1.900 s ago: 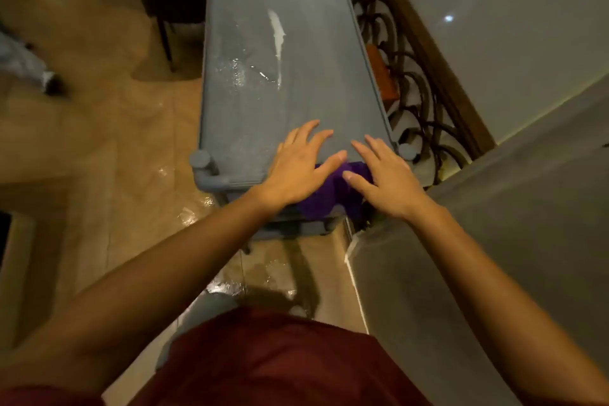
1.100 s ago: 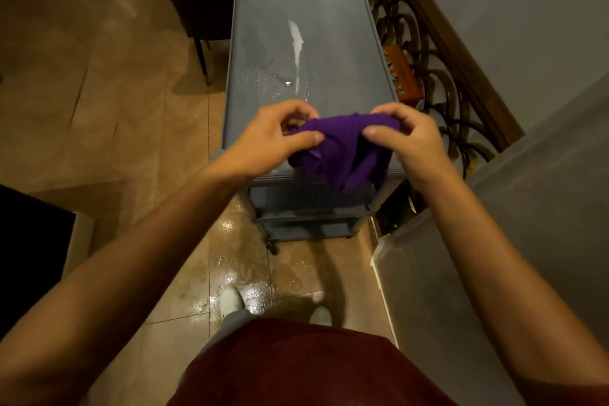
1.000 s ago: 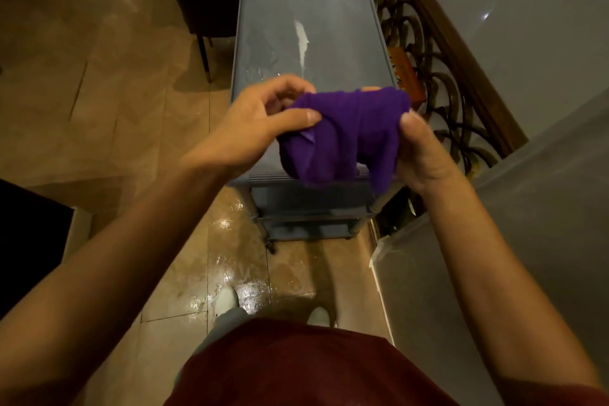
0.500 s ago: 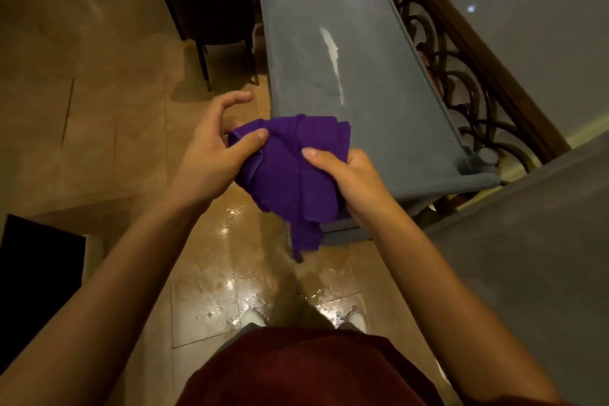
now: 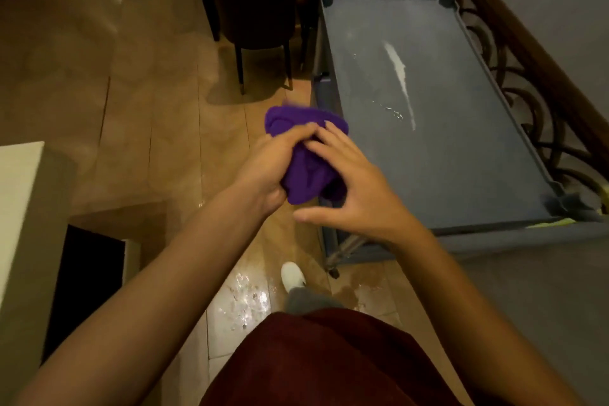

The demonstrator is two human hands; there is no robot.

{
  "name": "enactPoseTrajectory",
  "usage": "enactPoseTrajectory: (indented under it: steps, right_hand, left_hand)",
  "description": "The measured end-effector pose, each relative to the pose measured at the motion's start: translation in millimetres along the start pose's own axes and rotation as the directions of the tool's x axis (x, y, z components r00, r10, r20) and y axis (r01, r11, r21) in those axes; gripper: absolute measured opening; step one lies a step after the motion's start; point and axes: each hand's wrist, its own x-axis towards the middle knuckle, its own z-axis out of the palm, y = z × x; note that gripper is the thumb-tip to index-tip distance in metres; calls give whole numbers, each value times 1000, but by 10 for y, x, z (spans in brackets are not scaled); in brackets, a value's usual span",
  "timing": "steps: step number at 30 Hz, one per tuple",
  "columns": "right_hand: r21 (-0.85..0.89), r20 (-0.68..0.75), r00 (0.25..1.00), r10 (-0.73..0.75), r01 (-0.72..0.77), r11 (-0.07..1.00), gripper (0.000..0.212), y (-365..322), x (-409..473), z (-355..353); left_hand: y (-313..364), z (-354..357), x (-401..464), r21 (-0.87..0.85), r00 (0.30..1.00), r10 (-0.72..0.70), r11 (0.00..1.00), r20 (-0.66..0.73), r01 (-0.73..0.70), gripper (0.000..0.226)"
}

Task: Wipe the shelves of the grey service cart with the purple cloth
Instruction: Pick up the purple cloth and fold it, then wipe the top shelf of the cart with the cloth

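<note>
Two hands, one cloth: we find the purple cloth (image 5: 306,161) bunched between both hands, off the cart, held over the floor just beside the cart's left edge.
Left grip: we note the left hand (image 5: 270,168) closed around the cloth, fingers wrapped over its top.
Right grip: we see the right hand (image 5: 352,188) with fingers spread and resting on the cloth's right side, thumb free; a loose hold, not a firm clasp.
Cart: we record the grey service cart (image 5: 461,217) to the right of the hands, its top shelf (image 5: 435,142) bare except for a white streak (image 5: 398,72) and wet specks near the middle.
Lower shelves: we can see only their near ends below the top shelf; condition cannot be told.
Progress: we judge the wiping not yet finished, the streak being plainly present.
Surroundings: we note a dark chair (image 5: 253,3) beyond the cart's far left corner, an iron railing (image 5: 527,102) along its right side, and wet patches on the floor tiles (image 5: 244,300) by the person's shoe (image 5: 293,275).
Risk one: we consider a slip likely if a foot lands on the wet tile.
Risk two: we expect the cloth, bunched so tightly, to smear the streak instead of lifting it.
Risk three: we think the cart could roll away under a hard push, as it stands on casters.
</note>
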Motion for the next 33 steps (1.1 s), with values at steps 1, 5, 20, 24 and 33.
enactPoseTrajectory:
  steps: [1,5,20,24,33]
  right_hand:
    - [230,-86,993,84,-62,971,70,65,64,-21]
    - [794,-279,685,673,-230,563,51,456,606,-30]
    - [969,-246,451,858,96,227,54,1328,2288,-274]
    - [931,-311,489,815,-17,365,42,1380,2470,-386]
    - [784,-603,1,797,-185,593,51,1147,2985,-432]
  left_hand:
    - [39,-17,124,23,999,-7,1000,-35,8,44]
    - [350,-51,697,62,1000,10,998,-5,-9,48]
    - [1144,-233,2729,549,966,-198,833,167,76,62]
    - [1523,-77,3322,665,927,-146,735,346,-132,84]
    - [1747,704,3873,733,626,-443,595,642,-330,14]
